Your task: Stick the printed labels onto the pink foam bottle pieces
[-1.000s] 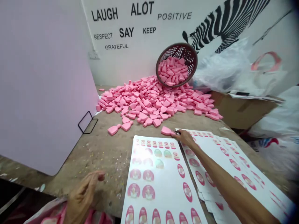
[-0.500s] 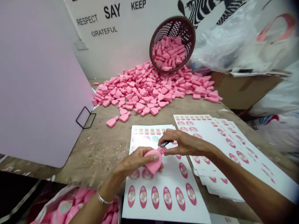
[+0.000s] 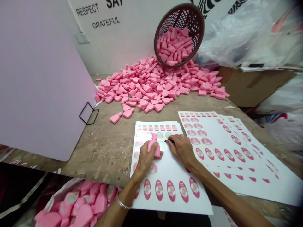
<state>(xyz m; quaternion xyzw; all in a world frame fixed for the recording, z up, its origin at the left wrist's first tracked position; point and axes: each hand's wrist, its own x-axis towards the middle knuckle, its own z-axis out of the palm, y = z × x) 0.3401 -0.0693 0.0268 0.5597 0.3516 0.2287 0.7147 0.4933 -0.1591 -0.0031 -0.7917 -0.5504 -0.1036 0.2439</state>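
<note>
My left hand (image 3: pixel 145 157) is closed around a pink bottle-shaped piece (image 3: pixel 154 145), its narrow neck pointing up and its broad body against my thumb. Just to the right, my right hand (image 3: pixel 184 149) grips a small dark tool with a pointed tip (image 3: pixel 169 141); whether it is a blade or tweezers I cannot tell. The tip is close to the paper. Both hands are over a white sticker sheet (image 3: pixel 175 170) printed with pink oval labels, round-topped labels and a row of small ones along its far edge. My hands hide part of its middle.
Behind lies a large heap of pink bottle-shaped pieces (image 3: pixel 151 85), spilling from a tipped brown basket (image 3: pixel 202 25). More sticker sheets (image 3: pixel 213 132) overlap at the right. A bag of pink bottles (image 3: pixel 82 205) sits below the table's left edge. A pale board (image 3: pixel 42 78) stands left.
The dark tool has left the neck of the pink bottle piece and come down near the sticker sheet. My left hand has moved up slightly, turning the piece upright. The camera view has shifted.
</note>
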